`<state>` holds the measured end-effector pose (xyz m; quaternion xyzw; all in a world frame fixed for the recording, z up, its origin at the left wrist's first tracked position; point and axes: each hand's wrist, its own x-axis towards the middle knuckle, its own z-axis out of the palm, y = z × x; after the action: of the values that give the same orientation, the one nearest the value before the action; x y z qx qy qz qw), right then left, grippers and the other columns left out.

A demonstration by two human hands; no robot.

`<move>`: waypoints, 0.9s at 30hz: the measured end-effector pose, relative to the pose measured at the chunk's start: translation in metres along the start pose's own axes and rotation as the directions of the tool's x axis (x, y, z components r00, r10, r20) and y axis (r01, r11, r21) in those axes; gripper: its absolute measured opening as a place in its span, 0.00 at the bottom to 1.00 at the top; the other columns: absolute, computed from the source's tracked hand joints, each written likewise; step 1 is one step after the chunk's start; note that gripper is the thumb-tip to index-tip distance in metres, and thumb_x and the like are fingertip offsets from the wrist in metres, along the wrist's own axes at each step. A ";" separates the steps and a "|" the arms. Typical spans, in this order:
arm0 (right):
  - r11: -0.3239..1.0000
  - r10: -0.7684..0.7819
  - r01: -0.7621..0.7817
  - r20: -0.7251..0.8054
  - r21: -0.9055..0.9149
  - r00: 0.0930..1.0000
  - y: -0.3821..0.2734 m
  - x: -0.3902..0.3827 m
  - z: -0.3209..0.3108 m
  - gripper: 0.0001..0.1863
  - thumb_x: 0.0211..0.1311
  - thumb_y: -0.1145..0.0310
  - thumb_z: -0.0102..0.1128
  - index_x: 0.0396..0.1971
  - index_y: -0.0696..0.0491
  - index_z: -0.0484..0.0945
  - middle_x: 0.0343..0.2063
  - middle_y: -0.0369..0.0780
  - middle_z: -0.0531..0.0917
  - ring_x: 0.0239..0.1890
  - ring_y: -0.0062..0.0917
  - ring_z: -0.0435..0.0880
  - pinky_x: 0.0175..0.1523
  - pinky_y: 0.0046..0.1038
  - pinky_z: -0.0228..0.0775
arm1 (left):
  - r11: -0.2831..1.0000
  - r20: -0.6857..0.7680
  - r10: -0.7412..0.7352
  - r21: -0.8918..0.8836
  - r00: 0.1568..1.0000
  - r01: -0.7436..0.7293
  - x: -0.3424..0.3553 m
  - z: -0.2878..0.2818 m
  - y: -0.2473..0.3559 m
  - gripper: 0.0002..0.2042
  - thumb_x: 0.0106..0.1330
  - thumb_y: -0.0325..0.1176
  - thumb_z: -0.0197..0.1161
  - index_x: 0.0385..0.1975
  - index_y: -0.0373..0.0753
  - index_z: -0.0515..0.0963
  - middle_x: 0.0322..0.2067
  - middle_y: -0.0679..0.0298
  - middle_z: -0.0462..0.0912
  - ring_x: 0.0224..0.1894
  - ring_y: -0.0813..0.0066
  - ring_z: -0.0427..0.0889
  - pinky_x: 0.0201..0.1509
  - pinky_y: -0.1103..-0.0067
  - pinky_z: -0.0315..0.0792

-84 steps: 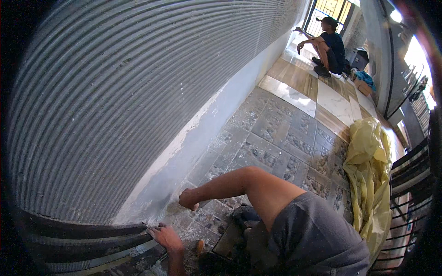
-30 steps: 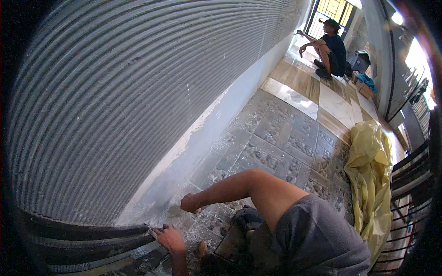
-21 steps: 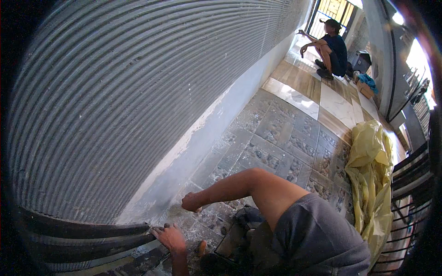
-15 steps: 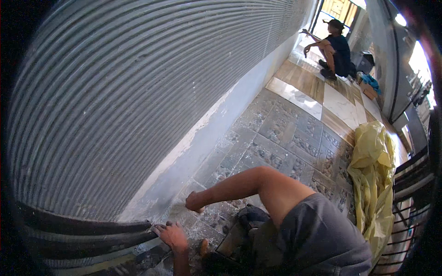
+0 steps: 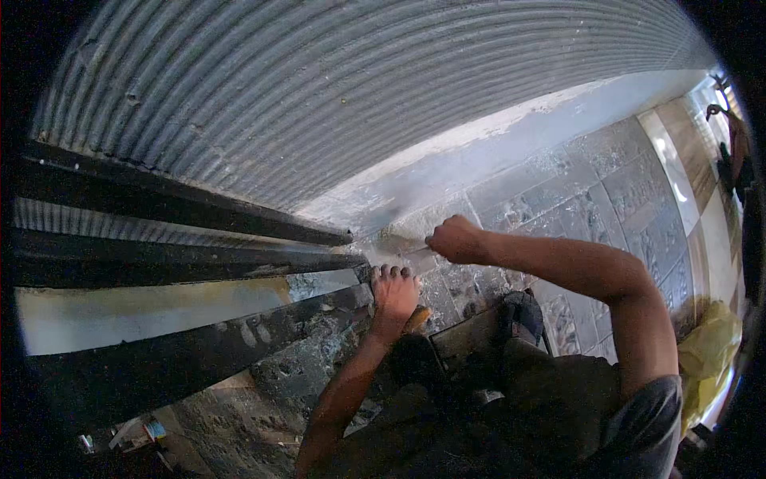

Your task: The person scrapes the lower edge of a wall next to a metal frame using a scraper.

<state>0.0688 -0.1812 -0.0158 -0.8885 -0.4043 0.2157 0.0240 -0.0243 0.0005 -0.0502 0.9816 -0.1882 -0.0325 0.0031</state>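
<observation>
My left hand (image 5: pixel 394 297) lies against the end of a dark metal bar (image 5: pixel 343 299), with its fingers curled over the edge. Beyond it, my right hand (image 5: pixel 455 239) is closed in a fist low over the dusty grey floor tiles (image 5: pixel 527 188). A thin, blurred shape with a pale end (image 5: pixel 405 243) reaches from this fist toward the wall's foot; its kind is unclear. A small orange-brown object (image 5: pixel 416 319) shows just below my left hand, partly hidden.
A ribbed grey wall (image 5: pixel 319 104) with a smooth pale base strip (image 5: pixel 479 152) runs along the far side. Dark bars (image 5: pixel 159 199) stretch leftward. Crumpled yellow sheeting (image 5: pixel 710 343) lies at right. Another person (image 5: pixel 738 144) is partly in view at the right edge.
My view has swung left, so the bars fill more of it and the other person has slid to the right edge. My left hand stays at the bar's end; my right remains closed near the wall's foot.
</observation>
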 end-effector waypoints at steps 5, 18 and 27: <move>0.998 -0.056 0.056 0.042 0.015 0.998 -0.013 0.001 0.015 0.06 0.45 0.72 0.58 0.25 0.55 0.79 0.27 0.45 0.81 0.32 0.37 0.82 0.34 0.38 0.73 | 0.997 0.077 -0.060 0.044 0.995 0.056 0.003 0.000 0.002 0.16 0.56 0.44 0.53 0.31 0.36 0.78 0.34 0.54 0.77 0.45 0.58 0.71 0.57 0.62 0.56; 0.947 -0.011 0.116 -0.330 0.300 0.944 -0.036 0.021 -0.008 0.12 0.56 0.62 0.49 0.33 0.55 0.71 0.17 0.47 0.77 0.21 0.42 0.78 0.24 0.43 0.67 | 0.997 0.025 -0.058 -0.043 0.998 0.059 0.000 -0.005 0.003 0.14 0.52 0.42 0.58 0.28 0.36 0.78 0.34 0.53 0.78 0.43 0.54 0.73 0.57 0.61 0.57; 0.949 0.053 0.057 -0.334 0.311 0.941 -0.038 0.021 0.002 0.13 0.59 0.60 0.47 0.30 0.56 0.70 0.17 0.48 0.77 0.20 0.44 0.77 0.23 0.42 0.66 | 0.999 -0.031 -0.038 -0.003 0.999 0.038 0.001 -0.019 0.007 0.14 0.54 0.41 0.55 0.30 0.36 0.78 0.33 0.53 0.78 0.43 0.56 0.74 0.56 0.60 0.58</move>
<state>0.0531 -0.1402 -0.0167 -0.8965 -0.3551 0.1217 0.2351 -0.0242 -0.0065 -0.0314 0.9854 -0.1695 -0.0175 0.0066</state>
